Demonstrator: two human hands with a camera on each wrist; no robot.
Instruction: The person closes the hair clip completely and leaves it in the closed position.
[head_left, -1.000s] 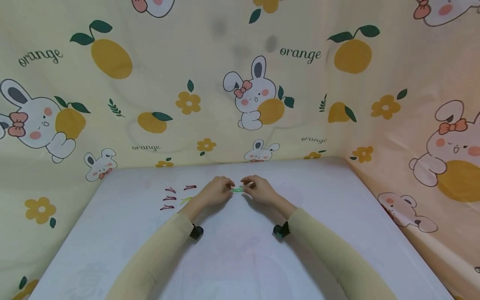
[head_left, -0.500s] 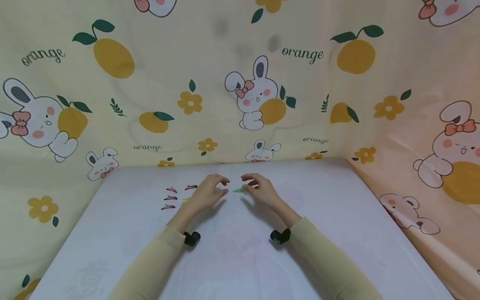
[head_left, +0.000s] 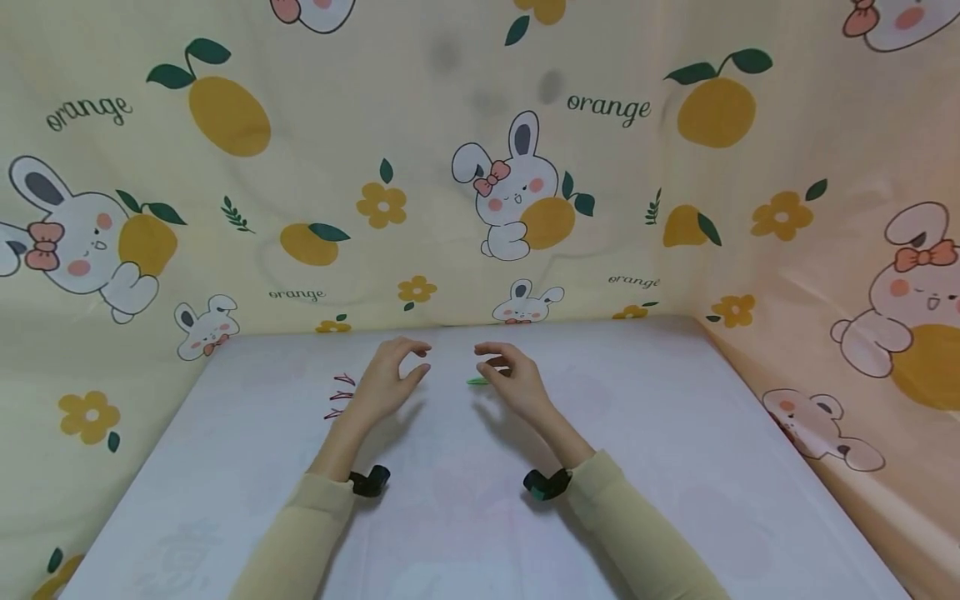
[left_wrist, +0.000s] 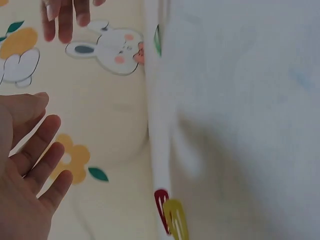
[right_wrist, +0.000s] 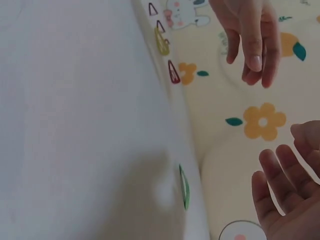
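Judging remotely, I'd call this setting-down: left hand and right hand empty, fingers apart, the slender green, probably metal hair clip lying at the right's nine o'clock; next, withdraw clear.

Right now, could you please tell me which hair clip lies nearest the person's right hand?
The green clip: it lies alone by the right hand, while the red clips and the yellow clip lie over towards the left hand.

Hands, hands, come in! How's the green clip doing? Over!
Left hand, right hand: both empty. Green clip on white table. Right hand partly hides it in head view.
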